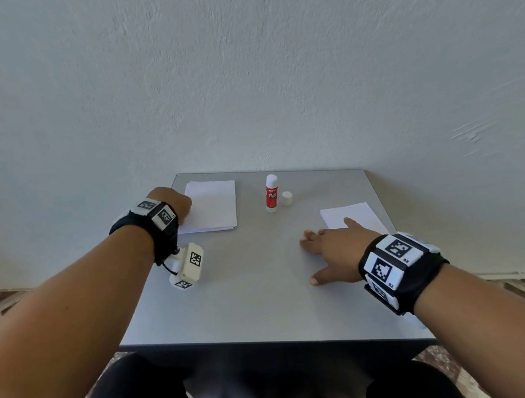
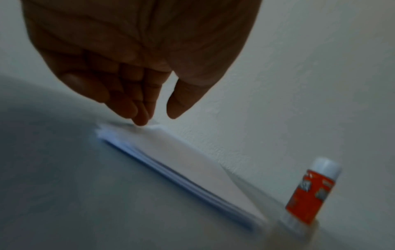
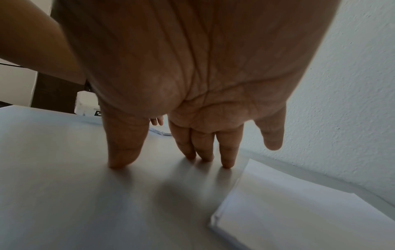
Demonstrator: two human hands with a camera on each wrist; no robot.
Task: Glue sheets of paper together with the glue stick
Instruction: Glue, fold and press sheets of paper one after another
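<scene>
Grey table (image 1: 248, 296) surface lay under the right hand (image 1: 333, 249), whose straight, spread fingers (image 3: 227, 152) touched it with their tips while holding nothing. Just beyond that hand's little finger lay a loose sheet of paper (image 1: 353, 219). Further off to its left, the glue stick (image 1: 272, 194) stood upright with its white cap (image 1: 286, 198) set down just beside it. The left hand (image 1: 172, 207) reached down with relaxed fingertips (image 2: 140, 121) touching the near corner of a paper stack (image 1: 212, 205) (the wrist view was blurred, so no pinch could be confirmed). That stack lay between this hand and the glue stick.
</scene>
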